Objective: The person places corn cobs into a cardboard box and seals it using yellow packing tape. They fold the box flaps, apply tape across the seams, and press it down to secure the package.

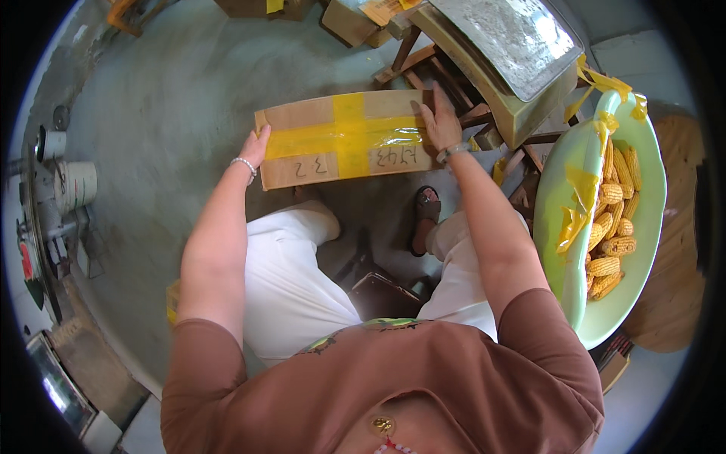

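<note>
A long cardboard box (pixel 306 167) is held up between my two hands, above the floor and beyond my knees. Yellow packing tape crosses its face both ways, and handwritten marks show along the near edge. My left hand (pixel 254 148) grips its left end, thumb on the face. At the right end, my right hand (pixel 443 126) presses against the box with its thumb and palm, fingers pointing away along the side. The underside of the box is hidden.
To the right stands a pale green plastic tub (pixel 558 227) of corn cobs (pixel 618 246), yellow tape strips stuck on its rim. A metal-topped platform (pixel 510 40) rests on a wooden frame at upper right. Cardboard boxes (pixel 346 25) lie at the top. A white bucket (pixel 76 184) is at left.
</note>
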The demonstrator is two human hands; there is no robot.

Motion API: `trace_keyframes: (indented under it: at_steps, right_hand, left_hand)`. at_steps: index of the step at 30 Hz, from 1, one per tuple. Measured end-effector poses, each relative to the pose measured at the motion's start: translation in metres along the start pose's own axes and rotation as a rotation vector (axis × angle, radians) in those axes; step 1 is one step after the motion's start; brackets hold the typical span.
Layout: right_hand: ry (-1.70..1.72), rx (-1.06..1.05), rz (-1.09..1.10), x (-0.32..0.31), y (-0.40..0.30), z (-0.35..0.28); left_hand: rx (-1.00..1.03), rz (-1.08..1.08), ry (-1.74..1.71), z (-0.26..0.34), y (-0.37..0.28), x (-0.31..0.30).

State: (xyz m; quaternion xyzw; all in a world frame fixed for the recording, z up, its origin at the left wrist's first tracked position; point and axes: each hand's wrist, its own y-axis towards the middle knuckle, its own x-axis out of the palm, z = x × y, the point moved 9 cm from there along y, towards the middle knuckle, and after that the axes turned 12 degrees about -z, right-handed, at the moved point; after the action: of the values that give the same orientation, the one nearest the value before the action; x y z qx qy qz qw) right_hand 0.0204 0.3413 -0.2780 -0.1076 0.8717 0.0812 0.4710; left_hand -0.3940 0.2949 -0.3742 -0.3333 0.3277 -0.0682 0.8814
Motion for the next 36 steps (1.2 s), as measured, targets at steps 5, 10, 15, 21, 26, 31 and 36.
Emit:
trace_keyframes:
  at_steps: [5,10,15,21,26,31,36]
  right_hand:
    - [0.270,0.236,-0.059,0.033,0.005,0.047]
    - [0.393,0.274,-0.097,0.034,-0.001,0.070]
    - [0.311,0.119,-0.033,0.006,-0.009,0.050]
    - [0.224,0.139,-0.110,0.031,-0.002,0.074]
    - [0.104,0.117,0.025,0.020,-0.011,0.061]
    - [-0.345,-0.245,-0.046,-0.004,-0.029,-0.080]
    - [-0.491,-0.463,-0.518,0.065,-0.069,-0.134]
  left_hand:
    - [0.099,-0.070,-0.382,-0.003,0.005,0.005]
    - [0.183,0.011,-0.324,0.005,-0.008,0.010]
    - [0.114,0.100,-0.209,0.006,-0.055,0.018]
    - [0.007,0.037,0.031,-0.018,-0.035,0.028]
    - [0.106,0.143,0.152,-0.004,-0.047,0.019]
    - [0.589,0.233,0.773,0.140,-0.139,0.031]
    - [0.811,-0.043,0.821,0.158,-0.153,0.124]
